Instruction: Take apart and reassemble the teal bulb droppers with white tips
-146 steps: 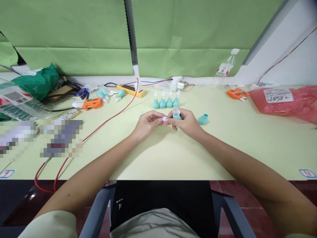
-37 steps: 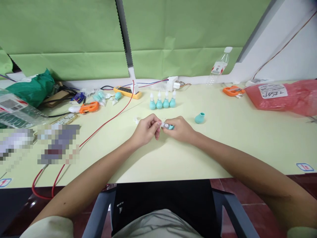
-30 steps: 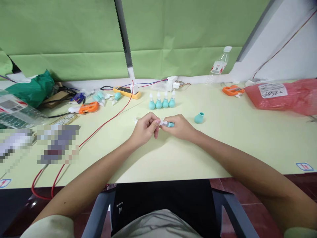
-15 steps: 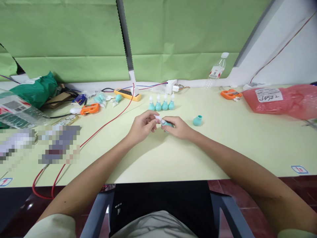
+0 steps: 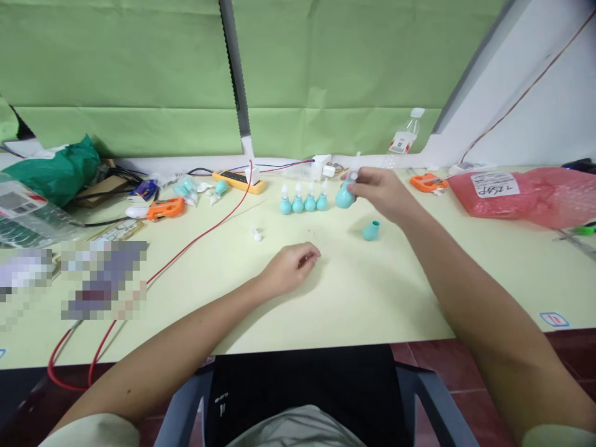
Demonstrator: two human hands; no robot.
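Observation:
A teal bulb nasal aspirator (image 5: 345, 197) with a clear tip is pinched in my right hand (image 5: 375, 186), raised just right of the standing row. The row is several similar aspirators (image 5: 297, 203) with whitish tips, upright at the back of the table. My left hand (image 5: 291, 268) rests on the table in front of them, fingers loosely curled toward the thumb, with nothing visible in it. Beyond its wrist lies a small white plastic piece (image 5: 257, 234). One teal bulb without a tip (image 5: 371, 231) lies tilted below my right hand, its dark opening showing.
A red cable (image 5: 200, 233) crosses the table on the left. Orange-handled tools (image 5: 166, 208) and a green bag (image 5: 63, 171) lie there too. Behind stand a power strip (image 5: 238, 182) and a water bottle (image 5: 403, 139). A red plastic bag (image 5: 516, 195) is on the right.
My hands have parted. The right has carried the aspirator up and right, beside the row; the left has let go and dropped nearer me. The small white piece now shows on the table.

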